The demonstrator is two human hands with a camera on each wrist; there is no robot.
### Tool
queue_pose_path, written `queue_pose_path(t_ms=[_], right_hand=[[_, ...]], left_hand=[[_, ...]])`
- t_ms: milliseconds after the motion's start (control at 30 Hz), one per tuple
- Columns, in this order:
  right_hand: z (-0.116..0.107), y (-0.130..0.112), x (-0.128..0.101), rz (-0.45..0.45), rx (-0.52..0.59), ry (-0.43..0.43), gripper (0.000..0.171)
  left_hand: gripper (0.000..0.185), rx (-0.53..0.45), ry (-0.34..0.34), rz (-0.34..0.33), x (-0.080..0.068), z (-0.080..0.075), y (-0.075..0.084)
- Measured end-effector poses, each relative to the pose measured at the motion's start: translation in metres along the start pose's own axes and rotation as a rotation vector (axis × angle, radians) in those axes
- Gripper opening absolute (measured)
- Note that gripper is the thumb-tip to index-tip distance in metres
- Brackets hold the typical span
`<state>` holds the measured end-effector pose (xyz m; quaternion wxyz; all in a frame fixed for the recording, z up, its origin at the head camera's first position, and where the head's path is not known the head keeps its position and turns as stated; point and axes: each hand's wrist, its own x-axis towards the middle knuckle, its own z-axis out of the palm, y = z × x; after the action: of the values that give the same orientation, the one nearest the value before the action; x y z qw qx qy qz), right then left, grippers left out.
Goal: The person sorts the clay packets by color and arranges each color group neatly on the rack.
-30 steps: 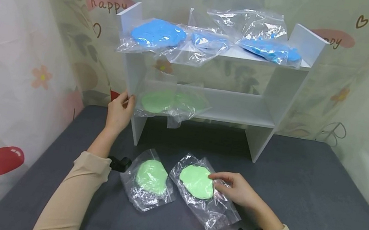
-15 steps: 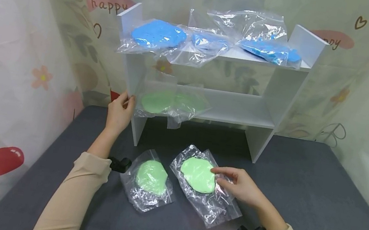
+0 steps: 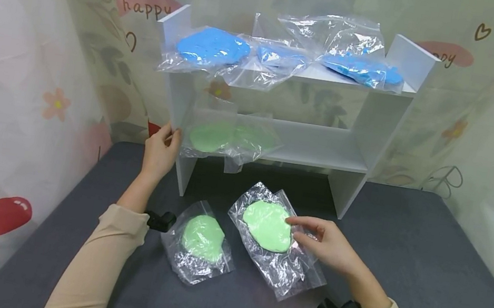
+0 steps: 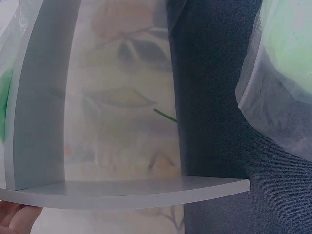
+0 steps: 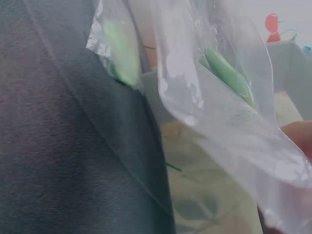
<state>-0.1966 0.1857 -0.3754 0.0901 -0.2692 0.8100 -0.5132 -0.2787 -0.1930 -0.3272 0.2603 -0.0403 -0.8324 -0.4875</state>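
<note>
My right hand [image 3: 331,244] pinches the right edge of a clear plastic bag with a flattened pale green lump [image 3: 268,226] in it. In the right wrist view this bag [image 5: 219,122] hangs in front of the camera, raised above the dark tabletop, with a fingertip [image 5: 300,136] at its edge. My left hand [image 3: 159,154] holds the left side panel of a white two-tier shelf [image 3: 314,156], at the height of its lower board. In the left wrist view its fingers [image 4: 19,219] press the outer face of that panel [image 4: 136,195].
Another bagged green lump [image 3: 203,238] lies on the dark table [image 3: 412,264], left of the held bag. Overlapping bagged green lumps [image 3: 211,135] rest on the lower board's left part. Bagged blue lumps [image 3: 215,47] line the top board. A printed curtain [image 3: 72,69] hangs behind.
My right hand has moved the bagged green lump up and forward, nearer the shelf. The left hand has stayed at the side panel.
</note>
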Motion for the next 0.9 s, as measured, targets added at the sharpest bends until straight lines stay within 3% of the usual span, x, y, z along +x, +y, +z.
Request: queue_pose_path(t_ms=[633,900], right_hand=[[-0.021,-0.020,0.001,-0.102,0.079,0.071,0.037],[-0.028,-0.028,0.004,-0.095,0.089,0.132,0.037]], left_hand=[[0.033,0.012,0.014,0.027,0.000,0.000,0.001],[0.035,0.002,0.011,0.026,-0.001,0.000,0.001]])
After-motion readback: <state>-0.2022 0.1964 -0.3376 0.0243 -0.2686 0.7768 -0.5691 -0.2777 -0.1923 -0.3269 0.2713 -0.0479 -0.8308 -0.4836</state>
